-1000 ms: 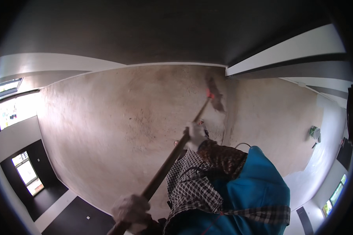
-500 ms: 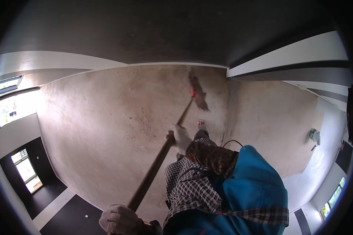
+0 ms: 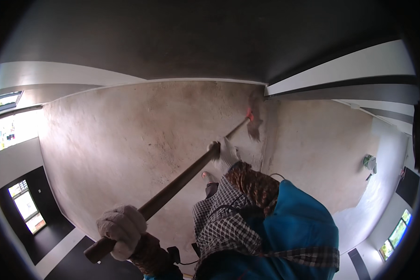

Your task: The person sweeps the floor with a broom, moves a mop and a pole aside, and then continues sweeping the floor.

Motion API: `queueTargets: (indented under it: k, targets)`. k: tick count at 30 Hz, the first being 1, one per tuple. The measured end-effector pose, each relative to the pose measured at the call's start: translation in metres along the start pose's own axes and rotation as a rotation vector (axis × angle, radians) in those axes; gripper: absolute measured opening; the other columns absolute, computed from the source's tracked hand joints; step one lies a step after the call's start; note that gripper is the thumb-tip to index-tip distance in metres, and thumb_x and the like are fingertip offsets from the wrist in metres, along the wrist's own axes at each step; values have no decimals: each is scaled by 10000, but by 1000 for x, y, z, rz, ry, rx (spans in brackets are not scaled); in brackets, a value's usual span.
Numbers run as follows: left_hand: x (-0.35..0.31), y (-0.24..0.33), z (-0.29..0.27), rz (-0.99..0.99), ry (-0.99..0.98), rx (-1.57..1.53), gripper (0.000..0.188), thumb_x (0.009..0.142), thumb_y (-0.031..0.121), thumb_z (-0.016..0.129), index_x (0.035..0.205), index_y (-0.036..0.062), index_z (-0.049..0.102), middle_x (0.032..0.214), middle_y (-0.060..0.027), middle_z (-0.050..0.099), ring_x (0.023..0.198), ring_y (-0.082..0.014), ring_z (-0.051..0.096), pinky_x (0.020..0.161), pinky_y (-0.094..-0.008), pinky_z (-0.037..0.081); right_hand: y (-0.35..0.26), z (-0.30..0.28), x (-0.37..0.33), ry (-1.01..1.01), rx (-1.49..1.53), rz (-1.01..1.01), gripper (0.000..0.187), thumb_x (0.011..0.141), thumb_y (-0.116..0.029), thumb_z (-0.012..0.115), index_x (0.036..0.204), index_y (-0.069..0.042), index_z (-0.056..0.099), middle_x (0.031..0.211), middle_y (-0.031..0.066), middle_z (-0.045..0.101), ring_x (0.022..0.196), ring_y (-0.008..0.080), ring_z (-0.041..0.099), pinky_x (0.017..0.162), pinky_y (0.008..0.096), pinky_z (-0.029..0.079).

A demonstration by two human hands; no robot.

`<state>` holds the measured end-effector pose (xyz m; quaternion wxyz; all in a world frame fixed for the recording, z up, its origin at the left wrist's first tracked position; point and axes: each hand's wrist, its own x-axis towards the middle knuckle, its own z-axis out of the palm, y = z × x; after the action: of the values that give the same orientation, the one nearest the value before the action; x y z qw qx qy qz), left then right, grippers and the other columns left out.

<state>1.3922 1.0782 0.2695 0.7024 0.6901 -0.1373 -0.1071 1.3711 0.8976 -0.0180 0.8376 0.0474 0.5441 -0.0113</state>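
Note:
Both my hands, in pale knit gloves, grip a broom with a long brown wooden handle (image 3: 177, 182). My left hand (image 3: 121, 228) is wrapped round the handle near its butt end, which sticks out below the fist at lower left. Farther along, my right hand (image 3: 224, 153) is closed round the thinner-looking stretch of the handle. The broom's head (image 3: 254, 125), dark and bristly with a red socket, is on the floor by the far wall's corner and blurred by motion. One of my feet (image 3: 210, 178) shows beyond my checked apron (image 3: 231, 228).
The floor (image 3: 112, 135) is bare, stained concrete with a whitish coated strip at right. On it, right, stands a white and green bucket (image 3: 369, 162) with a dark tool beside it. A dark wall (image 3: 200, 42) rises ahead. A white ledge (image 3: 350, 65) juts in at far right.
The broom's head has moved right, to the corner. My right hand has gone right and slightly farther off; my left hand has risen, so the handle's butt end now shows. The visible foot differs.

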Motion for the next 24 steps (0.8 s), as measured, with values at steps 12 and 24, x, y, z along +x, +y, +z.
queueTargets:
  k: [12, 24]
  targets:
    - [38, -1, 8, 183, -211, -16, 334, 834, 73, 549, 527, 89, 420, 515, -61, 489, 461, -173, 494, 414, -278, 359, -10, -12, 23, -87, 119, -11, 169, 924, -110, 541, 777, -103, 458, 676, 29, 512, 599, 160, 546, 613, 303, 536]
    - [46, 20, 10, 320, -295, -38, 312, 807, 207, 690, 590, 87, 500, 493, -21, 507, 386, -172, 491, 369, -280, 420, -2, 10, 7, -122, 210, 52, 73, 939, -90, 521, 888, -76, 471, 721, 49, 514, 602, 179, 529, 606, 352, 537]
